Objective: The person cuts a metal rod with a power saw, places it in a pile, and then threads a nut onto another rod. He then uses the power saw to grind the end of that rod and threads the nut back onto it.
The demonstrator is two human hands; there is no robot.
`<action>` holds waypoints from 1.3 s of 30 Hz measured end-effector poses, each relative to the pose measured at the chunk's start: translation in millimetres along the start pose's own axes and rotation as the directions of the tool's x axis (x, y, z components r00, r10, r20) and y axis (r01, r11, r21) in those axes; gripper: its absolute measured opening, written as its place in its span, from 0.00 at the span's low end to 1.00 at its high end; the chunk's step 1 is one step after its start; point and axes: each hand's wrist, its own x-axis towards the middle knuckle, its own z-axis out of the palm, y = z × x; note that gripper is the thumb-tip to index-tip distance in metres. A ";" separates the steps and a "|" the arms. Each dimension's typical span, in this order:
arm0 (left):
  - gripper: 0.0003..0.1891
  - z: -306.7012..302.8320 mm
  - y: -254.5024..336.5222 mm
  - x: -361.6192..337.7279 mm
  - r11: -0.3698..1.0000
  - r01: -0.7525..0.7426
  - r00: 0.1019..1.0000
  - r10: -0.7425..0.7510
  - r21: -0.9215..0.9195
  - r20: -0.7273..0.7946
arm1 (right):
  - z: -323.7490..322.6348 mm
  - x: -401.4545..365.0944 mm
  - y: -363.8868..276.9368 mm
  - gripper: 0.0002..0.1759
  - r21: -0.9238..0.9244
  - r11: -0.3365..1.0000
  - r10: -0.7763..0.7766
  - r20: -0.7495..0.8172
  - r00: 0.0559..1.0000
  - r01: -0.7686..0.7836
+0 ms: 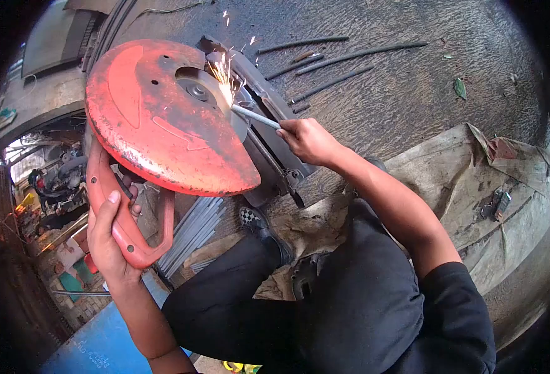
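Note:
My left hand [110, 234] is wrapped round the red loop handle [139, 249] of a cut-off saw. The saw's worn red blade guard [163, 134] fills the upper left, with the grey disc [237, 126] showing at its right side. In my right hand [306, 138] I grip a thin grey metal rod [256, 116]. The rod's far end touches the disc, and bright sparks [224, 81] fly up from there. Below the disc lies the saw's dark metal base [269, 149].
Several dark rods [350, 57] lie on the wet-looking floor beyond the saw. Grey metal bars [194, 230] are bundled below the guard. A dirty tarp [449, 181] spreads on the right. A blue surface [110, 336] is at lower left, near cluttered machinery [63, 181].

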 end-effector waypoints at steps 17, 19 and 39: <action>0.25 2.1 -0.4 -0.6 1.000 -0.008 1.000 0.008 -0.012 -0.009 | 12.2 -2.4 9.9 0.20 -0.325 0.925 -0.260 -0.162 0.952 0.197; 0.25 0.2 -1.6 0.3 1.000 -0.008 1.000 0.008 -0.019 -0.013 | 7.3 -8.1 4.7 0.17 -0.259 0.928 -0.319 -0.180 0.931 0.268; 0.27 -7.0 -2.9 2.8 0.998 -0.006 0.999 0.004 0.060 0.044 | -2.3 2.6 12.7 0.14 0.052 0.999 -0.020 0.066 0.998 0.016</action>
